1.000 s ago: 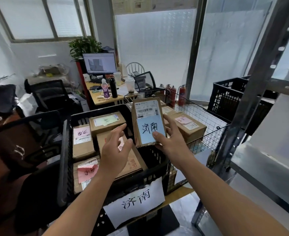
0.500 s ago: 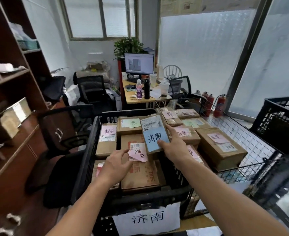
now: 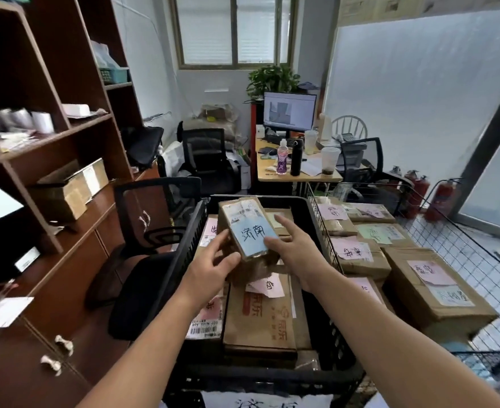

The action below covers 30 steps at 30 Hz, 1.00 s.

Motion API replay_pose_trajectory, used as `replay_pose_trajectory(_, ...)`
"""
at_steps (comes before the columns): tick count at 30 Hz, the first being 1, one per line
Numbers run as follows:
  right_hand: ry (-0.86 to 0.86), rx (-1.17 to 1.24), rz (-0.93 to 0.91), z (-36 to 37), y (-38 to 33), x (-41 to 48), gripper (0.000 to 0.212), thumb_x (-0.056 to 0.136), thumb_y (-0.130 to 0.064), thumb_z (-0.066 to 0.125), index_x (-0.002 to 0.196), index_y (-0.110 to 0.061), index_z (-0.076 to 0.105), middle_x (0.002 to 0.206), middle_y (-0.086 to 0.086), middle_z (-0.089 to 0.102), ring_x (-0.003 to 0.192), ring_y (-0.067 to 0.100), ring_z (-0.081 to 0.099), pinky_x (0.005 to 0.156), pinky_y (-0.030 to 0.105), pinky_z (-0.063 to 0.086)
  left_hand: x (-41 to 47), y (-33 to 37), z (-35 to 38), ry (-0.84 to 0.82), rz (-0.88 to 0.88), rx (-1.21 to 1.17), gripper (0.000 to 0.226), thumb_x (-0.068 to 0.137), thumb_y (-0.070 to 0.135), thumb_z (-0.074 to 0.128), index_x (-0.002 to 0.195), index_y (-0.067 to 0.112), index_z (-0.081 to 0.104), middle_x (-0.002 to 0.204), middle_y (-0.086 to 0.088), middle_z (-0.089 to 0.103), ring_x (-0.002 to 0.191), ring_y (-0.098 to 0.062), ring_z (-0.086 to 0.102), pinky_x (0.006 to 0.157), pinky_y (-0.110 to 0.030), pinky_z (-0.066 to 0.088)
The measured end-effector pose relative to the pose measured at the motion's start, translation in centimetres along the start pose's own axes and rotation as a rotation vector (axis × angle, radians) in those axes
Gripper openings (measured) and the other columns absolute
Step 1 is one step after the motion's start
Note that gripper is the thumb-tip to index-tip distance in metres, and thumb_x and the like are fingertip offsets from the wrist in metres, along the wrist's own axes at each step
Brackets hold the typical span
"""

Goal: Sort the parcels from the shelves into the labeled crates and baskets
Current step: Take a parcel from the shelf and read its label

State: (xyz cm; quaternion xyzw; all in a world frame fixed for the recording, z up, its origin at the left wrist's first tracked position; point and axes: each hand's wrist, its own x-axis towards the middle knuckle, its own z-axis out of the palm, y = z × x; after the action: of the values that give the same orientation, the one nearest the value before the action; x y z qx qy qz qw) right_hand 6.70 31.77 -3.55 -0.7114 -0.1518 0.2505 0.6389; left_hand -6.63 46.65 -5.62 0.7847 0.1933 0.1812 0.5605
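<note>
Nearest: paper tag point(image 3: 267, 401) on the front of the black crate point(image 3: 184, 254), cropped by the frame edge, unreadable. Inside, flat brown parcels point(image 3: 259, 319) packed in a layer, pink notes on top. Just over those, tilted: small parcel point(image 3: 250, 231), blue note facing up, bottom end close to the stack, touching or not unclear. On its lower left edge, left hand point(image 3: 213, 270), thumb in front, fingers point(image 3: 220, 241) curled behind. On the right side, right hand point(image 3: 297, 251), thumb pressed on the blue note, index finger stretched out past the edge, remaining fingers hidden behind, so most likely a pinch. Right of the crate, wire basket point(image 3: 463, 245) with more labelled boxes. Further off, wooden shelf point(image 3: 66, 136) at left, tabletop point(image 3: 269, 169) with a monitor point(image 3: 290, 111) at the back. Handling guess: light, stiff cardboard, taped faces probably a bit slick; best taken by the two long edges, never by the note. Versus half a second back: then right hand alone on it, left hand low over the stack; now both hands on, parcel sunk nearer the stack, view swung left, more shelf showing.
</note>
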Motion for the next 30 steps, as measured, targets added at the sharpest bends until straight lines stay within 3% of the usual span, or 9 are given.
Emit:
replay_pose_trajectory(2,-0.081,0.09,0.056,0.9,0.3,0.6,0.056,0.096,-0.016,0.069,0.142,-0.041,0.049,0.119,0.011,0.065,0.104,0.028,0.069,0.077,0.048,0.063,0.7,0.2,-0.4,0.047,-0.031,-0.057,0.047,0.079,0.053,0.064,0.124,0.059,0.053,0.127,0.011,0.062,0.116,-0.009,0.061,0.099,-0.04,0.051)
replay_pose_trajectory(5,-0.146,0.089,0.098,2.5,1.1,2.0,0.054,0.096,-0.023,0.069,0.141,-0.046,0.05,0.125,0.009,0.061,0.113,0.031,0.063,0.088,0.054,0.056,1.8,0.0,-1.0,0.102,-0.053,-0.027,0.05,0.077,0.053,0.063,0.126,0.054,0.054,0.126,0.01,0.063,0.115,-0.012,0.062,0.1,-0.042,0.051)
replay_pose_trajectory(9,-0.125,0.17,0.126,5.3,1.6,4.0,0.05,0.096,-0.017,0.069,0.137,-0.041,0.051,0.122,0.012,0.064,0.106,0.03,0.069,0.079,0.044,0.063,3.2,-1.0,-2.4,0.134,-0.038,0.172,0.05,0.092,0.04,0.062,0.14,0.039,0.048,0.136,0.012,0.056,0.124,-0.01,0.053,0.102,-0.029,0.043)
replay_pose_trajectory(14,-0.04,0.063,0.062,8.3,1.2,7.9,0.054,0.097,-0.016,0.067,0.144,-0.034,0.048,0.124,0.008,0.068,0.105,0.023,0.07,0.081,0.044,0.064,7.1,-2.6,-5.3,0.192,0.024,0.379,0.047,0.096,0.035,0.058,0.142,0.03,0.049,0.14,0.006,0.056,0.13,-0.015,0.048,0.104,-0.027,0.037)
replay_pose_trajectory(16,-0.038,0.016,0.072,9.3,0.9,8.9,0.055,0.096,-0.02,0.069,0.144,-0.037,0.048,0.129,0.008,0.065,0.107,0.021,0.069,0.079,0.041,0.064,8.6,-3.0,-6.1,0.174,0.024,0.388,0.046,0.096,0.033,0.057,0.142,0.026,0.051,0.141,0.004,0.056,0.129,-0.014,0.049,0.103,-0.024,0.035)
replay_pose_trajectory(19,-0.039,-0.017,0.063,11.0,0.7,9.8,0.055,0.095,-0.03,0.069,0.142,-0.049,0.046,0.127,0.001,0.066,0.102,0.018,0.07,0.071,0.034,0.06,10.7,-3.6,-7.6,0.141,0.045,0.388,0.048,0.095,0.032,0.059,0.142,0.021,0.051,0.142,0.003,0.053,0.128,-0.015,0.05,0.109,-0.032,0.038)
replay_pose_trajectory(23,0.003,-0.016,0.032,12.6,1.8,11.7,0.064,0.078,-0.046,0.071,0.134,-0.06,0.043,0.137,0.001,0.063,0.114,0.022,0.067,0.095,0.05,0.057,12.6,-5.0,-9.5,0.081,0.142,0.423,0.049,0.093,0.031,0.063,0.14,0.018,0.052,0.14,0.003,0.05,0.131,-0.012,0.045,0.11,-0.027,0.034)
replay_pose_trajectory(27,0.047,0.011,0.013,12.6,1.0,10.9,0.05,0.098,-0.029,0.064,0.144,-0.044,0.047,0.13,0.003,0.065,0.108,0.022,0.07,0.09,0.048,0.061,13.6,-6.1,-10.2,0.022,0.158,0.37,0.05,0.095,0.031,0.062,0.142,0.022,0.049,0.14,0.009,0.048,0.122,-0.003,0.044,0.092,-0.004,0.031)
replay_pose_trajectory(30,0.078,0.056,-0.005,12.3,1.6,10.2,0.049,0.101,-0.022,0.061,0.147,-0.034,0.047,0.134,0.0,0.063,0.114,0.019,0.067,0.097,0.049,0.057,14.0,-6.7,-9.9,-0.049,0.161,0.282,0.051,0.095,0.034,0.061,0.143,0.026,0.047,0.142,0.009,0.051,0.124,-0.009,0.05,0.097,-0.014,0.039)
